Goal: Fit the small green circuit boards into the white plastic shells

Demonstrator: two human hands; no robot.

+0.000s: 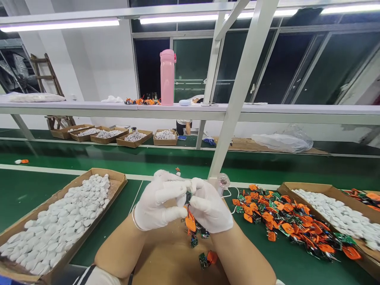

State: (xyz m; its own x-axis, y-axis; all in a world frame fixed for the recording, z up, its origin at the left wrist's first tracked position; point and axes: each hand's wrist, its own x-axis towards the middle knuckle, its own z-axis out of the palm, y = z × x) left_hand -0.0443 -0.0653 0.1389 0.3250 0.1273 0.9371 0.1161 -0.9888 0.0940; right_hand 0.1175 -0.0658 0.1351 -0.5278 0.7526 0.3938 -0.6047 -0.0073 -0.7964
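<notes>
In front of my chest, my left hand and my right hand, both in white gloves, meet at the fingertips. Pinched between them is a small green circuit board, mostly covered by the fingers. An orange plastic piece hangs just below the fingers; whether it is joined to that board I cannot tell. Under the hands, on a brown cardboard surface, lie several more boards, among them a green board beside an orange piece.
To the left stands a cardboard tray of white rounded pieces. On the right are a heap of orange parts with boards and another white-piece tray. A slanted white post rises ahead; a pink bottle stands on the shelf.
</notes>
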